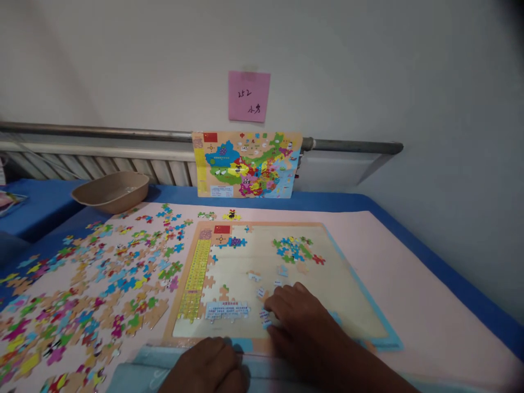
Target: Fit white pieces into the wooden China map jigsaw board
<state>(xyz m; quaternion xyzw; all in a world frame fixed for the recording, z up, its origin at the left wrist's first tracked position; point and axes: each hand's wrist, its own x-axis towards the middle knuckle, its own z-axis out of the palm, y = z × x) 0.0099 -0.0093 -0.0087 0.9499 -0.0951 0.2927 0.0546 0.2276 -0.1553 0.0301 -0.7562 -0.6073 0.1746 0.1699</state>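
A jigsaw puzzle frame [327, 240] lies on the table, with a partly assembled map inside it. My right hand [303, 325] reaches over its lower middle. Its thumb and fingers close around a pale puzzle piece with small print [265, 316], just right of the joined text block [227, 310]. Several loose pieces, among them a white one [254, 276], lie just beyond the fingertips. At the frame's lower edge rests my left hand [207, 364], its fingers curled under; what is inside them is hidden. A cluster of green and blue pieces [292, 249] sits in the upper right of the frame.
Many loose puzzle pieces [123, 267] spread over the left side of the table. A tan plastic basin [112, 191] stands at the back left. A printed map sheet [248, 165] hangs from the metal pipe [352, 146], below a pink note [249, 96] on the wall.
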